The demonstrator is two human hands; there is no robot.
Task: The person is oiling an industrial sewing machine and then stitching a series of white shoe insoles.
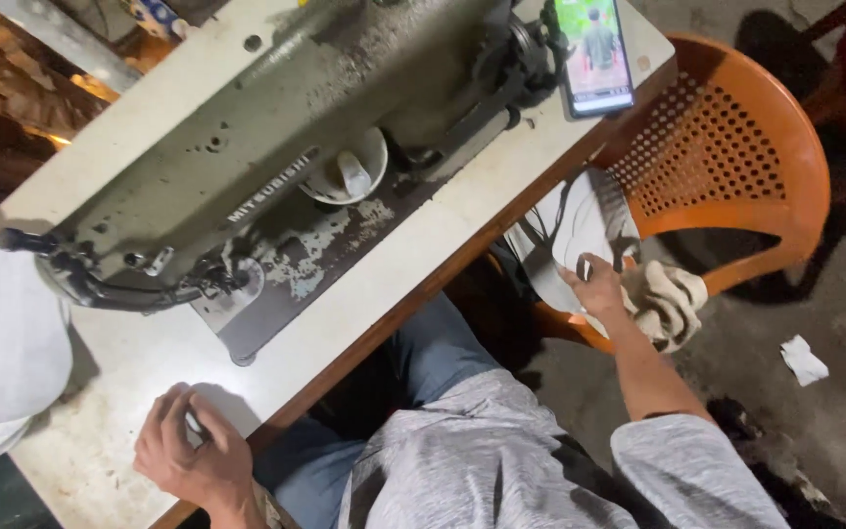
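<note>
Left hand (193,453) curled loosely on pale worn surface (119,362), fingers bent inward around something small, not identifiable, wrist at near edge. Right hand (599,286) reaching out sideways with arm extended, fingers pinched shut on white folded cloth (585,225) lying on orange perforated plastic chair (736,157). Crumpled cream rag (673,304) just beside that hand. Grey-green metal sewing machine (276,147) mid-surface; lit smartphone (594,54) leaning behind it.
</note>
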